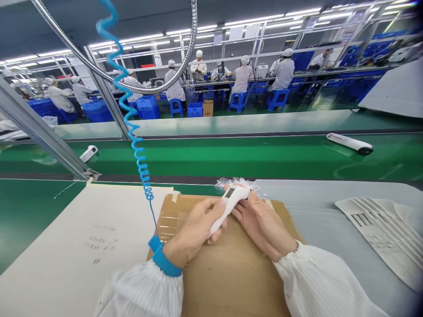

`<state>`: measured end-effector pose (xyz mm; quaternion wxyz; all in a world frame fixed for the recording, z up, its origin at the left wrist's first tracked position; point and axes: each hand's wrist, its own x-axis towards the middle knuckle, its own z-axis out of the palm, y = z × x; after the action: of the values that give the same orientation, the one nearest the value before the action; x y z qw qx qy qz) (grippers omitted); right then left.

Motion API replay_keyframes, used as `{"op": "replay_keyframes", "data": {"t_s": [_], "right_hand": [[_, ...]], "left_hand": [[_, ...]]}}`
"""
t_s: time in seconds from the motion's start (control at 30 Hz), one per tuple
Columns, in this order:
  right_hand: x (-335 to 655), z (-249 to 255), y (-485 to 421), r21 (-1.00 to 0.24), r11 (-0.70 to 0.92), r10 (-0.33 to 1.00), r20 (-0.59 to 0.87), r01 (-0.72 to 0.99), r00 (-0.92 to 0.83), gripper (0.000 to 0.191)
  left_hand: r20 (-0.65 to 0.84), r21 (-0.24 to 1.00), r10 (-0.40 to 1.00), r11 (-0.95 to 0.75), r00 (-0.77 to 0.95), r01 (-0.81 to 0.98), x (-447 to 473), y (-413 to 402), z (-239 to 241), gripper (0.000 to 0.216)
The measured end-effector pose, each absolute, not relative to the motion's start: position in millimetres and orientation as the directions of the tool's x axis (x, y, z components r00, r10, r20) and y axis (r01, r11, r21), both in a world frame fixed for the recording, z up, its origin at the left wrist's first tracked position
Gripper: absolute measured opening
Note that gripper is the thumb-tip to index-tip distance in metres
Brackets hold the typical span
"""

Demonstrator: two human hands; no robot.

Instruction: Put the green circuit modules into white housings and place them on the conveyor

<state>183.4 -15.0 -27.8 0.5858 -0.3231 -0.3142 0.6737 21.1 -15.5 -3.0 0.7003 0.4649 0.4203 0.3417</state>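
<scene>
A white handheld infrared thermometer (230,204) with a small dark display is held tilted over the cardboard sheet (231,277). My left hand (201,222) wraps round its handle, thumb along the top side, and wears a blue wrist strap (166,259) joined to a coiled cord. At the thermometer's head end, my right hand (259,220) has its fingers closed on the tip; some of those fingertips are hidden. Crumpled clear plastic (224,184) lies just behind the head, at the cardboard's far edge.
Beyond the bench runs a green conveyor belt (205,154), with one white device (349,143) at right and another (89,153) at left. A white paper sheet (95,220) lies left, a folded cloth (380,237) right. The coiled blue cord (134,127) hangs ahead, beside a metal post (49,127).
</scene>
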Motion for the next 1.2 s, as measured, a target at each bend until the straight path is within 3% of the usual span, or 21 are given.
{"op": "replay_keyframes", "data": {"t_s": [0.1,0.2,0.33,0.53,0.73,0.97,1.07,1.13,1.2], "right_hand": [[183.7,-28.7,-13.8,-0.798,-0.205,0.978,-0.189,-0.567,-0.087,0.041],[184.4,-29.9,-14.2,-0.799,-0.252,0.963,-0.263,-0.546,-0.058,0.04],[186.4,-30.4,-15.4,-0.807,-0.25,0.967,-0.24,-0.536,-0.089,0.035],[189.8,-33.8,-14.7,-0.79,-0.263,0.964,-0.243,-0.553,-0.112,0.034],[189.4,-31.9,-14.3,-0.764,-0.255,0.965,-0.236,-0.593,-0.111,0.032],[187.5,-32.8,-14.1,-0.772,-0.235,0.97,-0.228,-0.59,-0.088,0.03],[187.6,-34.1,-13.5,-0.772,-0.234,0.971,-0.22,-0.591,-0.096,0.029],[187.7,-34.0,-13.3,-0.768,-0.23,0.972,-0.215,-0.597,-0.098,0.028],[187.8,-33.3,-13.5,-0.763,-0.233,0.971,-0.219,-0.602,-0.099,0.027]], "left_hand": [[-0.166,0.979,0.967,0.184,0.193,-0.083,11.4,0.2,-7.7,0.041],[-0.074,0.944,0.98,0.128,-0.184,0.306,-12.5,38.4,-8.9,0.022],[-0.044,0.828,0.955,0.2,-0.294,0.523,-53.1,105.8,3.2,0.008],[0.073,0.73,0.92,0.213,-0.385,0.649,-76.4,164.0,16.6,0.035],[0.101,0.741,0.933,0.161,-0.345,0.652,-55.9,137.0,16.7,0.036],[-0.007,0.895,0.944,0.152,-0.329,0.419,-16.8,51.7,-2.5,0.024],[0.142,0.872,0.936,0.036,-0.323,0.487,2.3,24.2,-25.9,0.02],[0.3,0.774,0.937,-0.13,-0.178,0.62,13.2,11.4,-38.8,0.015],[0.359,0.688,0.933,-0.245,-0.027,0.684,20.4,3.5,-46.2,0.014]]}}
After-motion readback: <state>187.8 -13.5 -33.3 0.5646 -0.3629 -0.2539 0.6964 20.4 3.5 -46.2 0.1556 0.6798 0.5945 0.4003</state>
